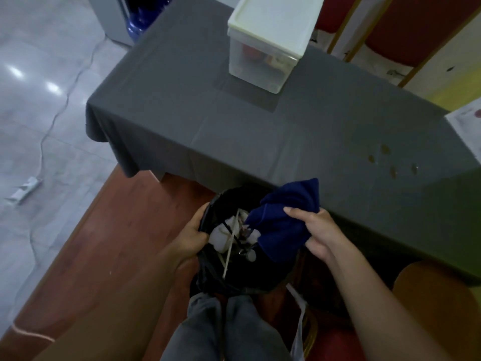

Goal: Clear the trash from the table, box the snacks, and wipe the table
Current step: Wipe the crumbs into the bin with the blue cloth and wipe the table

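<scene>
Cloth (285, 220), dark blue and bunched, is hanging over the open black trash bag (208, 272) just off the counter's near edge, with the right hand (316, 231) pinching its gathered middle and the left hand (194, 231) gripping the bag's rim. Being soft, light and limp, it is probably best held in a bunched fistful. Farther off, brown spots (385, 158) are dotting the grey counter (234, 131), and the lidded snack box (265, 40) is standing at its far end.

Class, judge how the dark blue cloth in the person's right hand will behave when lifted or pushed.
The dark blue cloth likely flops: it bunches and drapes from the right hand. Probably light, since one hand holds it. Unlikely to slip; it looks like soft fabric.
</scene>
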A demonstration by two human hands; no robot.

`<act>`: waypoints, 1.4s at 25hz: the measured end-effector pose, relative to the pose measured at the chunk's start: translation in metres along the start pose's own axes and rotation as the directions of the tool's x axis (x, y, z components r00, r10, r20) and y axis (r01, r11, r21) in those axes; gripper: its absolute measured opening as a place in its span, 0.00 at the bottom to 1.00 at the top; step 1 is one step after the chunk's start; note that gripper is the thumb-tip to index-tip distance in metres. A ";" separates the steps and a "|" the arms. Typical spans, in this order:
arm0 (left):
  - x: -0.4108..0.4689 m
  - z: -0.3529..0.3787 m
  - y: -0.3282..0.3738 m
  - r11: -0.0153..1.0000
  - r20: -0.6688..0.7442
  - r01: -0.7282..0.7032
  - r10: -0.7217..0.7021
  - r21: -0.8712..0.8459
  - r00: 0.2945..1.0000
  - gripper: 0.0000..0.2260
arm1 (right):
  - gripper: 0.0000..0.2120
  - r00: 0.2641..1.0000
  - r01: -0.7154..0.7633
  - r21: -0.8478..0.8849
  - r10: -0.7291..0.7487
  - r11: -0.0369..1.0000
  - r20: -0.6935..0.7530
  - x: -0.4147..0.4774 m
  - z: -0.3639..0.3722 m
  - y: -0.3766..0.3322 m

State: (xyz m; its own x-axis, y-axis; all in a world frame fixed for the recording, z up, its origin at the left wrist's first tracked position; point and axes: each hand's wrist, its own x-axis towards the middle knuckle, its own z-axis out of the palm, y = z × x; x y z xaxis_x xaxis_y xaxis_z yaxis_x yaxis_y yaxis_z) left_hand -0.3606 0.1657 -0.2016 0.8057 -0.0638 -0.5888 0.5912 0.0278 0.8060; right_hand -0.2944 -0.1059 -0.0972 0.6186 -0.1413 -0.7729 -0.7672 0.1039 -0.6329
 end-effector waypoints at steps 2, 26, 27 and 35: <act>-0.008 -0.021 -0.009 0.998 -0.029 0.011 -0.012 -0.055 1.000 0.38 | 0.19 0.996 0.040 -0.134 -0.050 0.990 -0.070 -0.003 0.009 -0.002; 0.124 -0.180 -0.263 0.886 -0.480 0.444 -0.449 -0.131 0.754 0.28 | 0.15 0.968 -0.223 -0.490 0.135 0.843 -0.210 0.289 0.206 0.237; 0.136 -0.183 -0.274 0.865 -0.489 0.489 -0.477 -0.114 0.730 0.30 | 0.15 0.966 -0.236 -0.493 0.146 0.838 -0.214 0.303 0.212 0.248; 0.193 -0.182 -0.327 0.839 -0.435 0.490 -0.542 -0.236 0.719 0.28 | 0.05 0.959 -0.232 -0.488 0.116 0.842 -0.257 0.373 0.229 0.291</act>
State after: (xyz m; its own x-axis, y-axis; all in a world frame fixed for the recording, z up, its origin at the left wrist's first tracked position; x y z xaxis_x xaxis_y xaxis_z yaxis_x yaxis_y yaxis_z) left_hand -0.3916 0.3260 -0.5900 0.2737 0.3734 -0.8864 0.8993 0.2274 0.3735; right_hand -0.2480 0.0971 -0.5801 0.4610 -0.3764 -0.8036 -0.8721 -0.3597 -0.3318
